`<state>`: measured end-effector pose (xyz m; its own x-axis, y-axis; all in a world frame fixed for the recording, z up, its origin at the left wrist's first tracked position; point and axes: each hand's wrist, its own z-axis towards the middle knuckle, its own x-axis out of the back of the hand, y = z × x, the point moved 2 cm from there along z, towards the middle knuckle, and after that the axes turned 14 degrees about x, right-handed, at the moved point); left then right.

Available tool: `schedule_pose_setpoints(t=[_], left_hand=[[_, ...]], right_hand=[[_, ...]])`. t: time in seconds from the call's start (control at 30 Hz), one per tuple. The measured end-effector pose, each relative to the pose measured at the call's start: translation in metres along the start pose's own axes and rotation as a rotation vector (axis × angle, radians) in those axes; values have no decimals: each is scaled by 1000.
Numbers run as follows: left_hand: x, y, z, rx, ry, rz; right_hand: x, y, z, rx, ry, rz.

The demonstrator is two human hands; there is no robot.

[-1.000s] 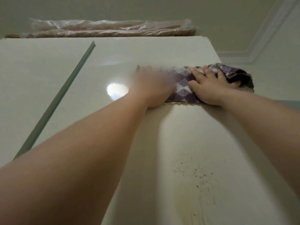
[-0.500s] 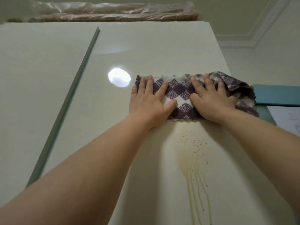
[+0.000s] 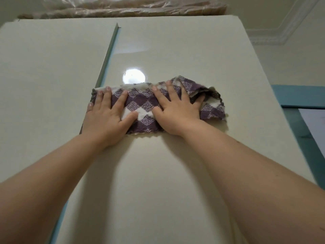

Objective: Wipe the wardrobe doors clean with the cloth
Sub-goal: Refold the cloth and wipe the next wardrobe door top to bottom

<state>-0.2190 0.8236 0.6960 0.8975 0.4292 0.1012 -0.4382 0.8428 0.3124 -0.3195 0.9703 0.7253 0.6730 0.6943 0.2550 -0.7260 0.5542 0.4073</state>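
On the wardrobe door (image 3: 175, 173) | purple-white checked cloth (image 3: 140, 106) (folded, bunched right) | left hand (image 3: 107, 117), right hand (image 3: 177, 111) pressing flat-fingered

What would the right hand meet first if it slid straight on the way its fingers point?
Only bare wardrobe door beyond the cloth; the right hand looks free up to the door's top edge, where a plastic-wrapped bundle lies, depth unclear.

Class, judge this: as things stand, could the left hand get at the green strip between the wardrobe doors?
Probably yes. The left hand lies flat on the cloth, its little finger right by the green strip, with nothing between them; a short slide sideways should do.
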Motion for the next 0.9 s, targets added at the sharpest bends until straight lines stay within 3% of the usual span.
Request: schedule_pose_setpoints(t=[0.23, 0.4, 0.6, 0.9], left_hand=[[1, 13, -41, 67, -64, -121], [1, 49, -39, 186, -82, -100], [-21, 93, -59, 96, -3, -74], [-29, 161, -72, -60, -48, -64]], right_hand=[[-12, 1, -52, -102, 78, -9], [-1, 36, -68, -195, 26, -112], [4, 76, -97, -240, 44, -128], [17, 122, -141, -378, -3, -74]])
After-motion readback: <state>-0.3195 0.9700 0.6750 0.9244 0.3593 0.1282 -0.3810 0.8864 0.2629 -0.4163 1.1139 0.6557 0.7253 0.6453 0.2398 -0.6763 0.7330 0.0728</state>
